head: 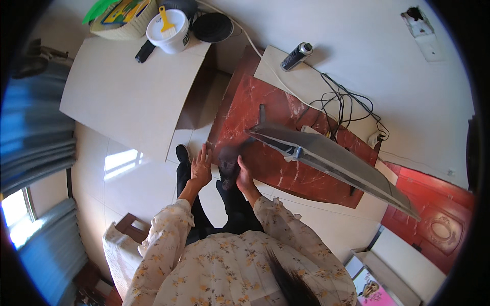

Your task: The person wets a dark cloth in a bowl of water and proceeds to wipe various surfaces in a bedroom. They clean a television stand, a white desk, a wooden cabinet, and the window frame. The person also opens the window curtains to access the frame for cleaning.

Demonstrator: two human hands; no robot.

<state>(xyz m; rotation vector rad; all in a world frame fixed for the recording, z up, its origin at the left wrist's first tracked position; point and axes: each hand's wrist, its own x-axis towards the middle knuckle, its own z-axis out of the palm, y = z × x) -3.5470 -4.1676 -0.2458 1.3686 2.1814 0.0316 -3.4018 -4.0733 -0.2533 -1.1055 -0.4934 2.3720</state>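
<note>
My left hand [201, 167] is raised palm up with its fingers spread and holds nothing. My right hand [246, 176] is beside a bunched dark brown cloth [229, 162]; its thumb shows on the right and its fingers are largely hidden behind the cloth. The cloth is slightly blurred and hangs between both hands, near the edge of a red marbled table [245, 103]. Just right of the cloth, a flat-panel screen [329, 153] stands on dark feet on that table, seen from above.
Tangled black cables [344, 95] run behind the screen. A spray can [296, 56] stands on a pale surface at the back. The white table [126, 88] on the left bears a white bucket [168, 42] with a yellow-handled brush [165, 23] and a woven basket [122, 30].
</note>
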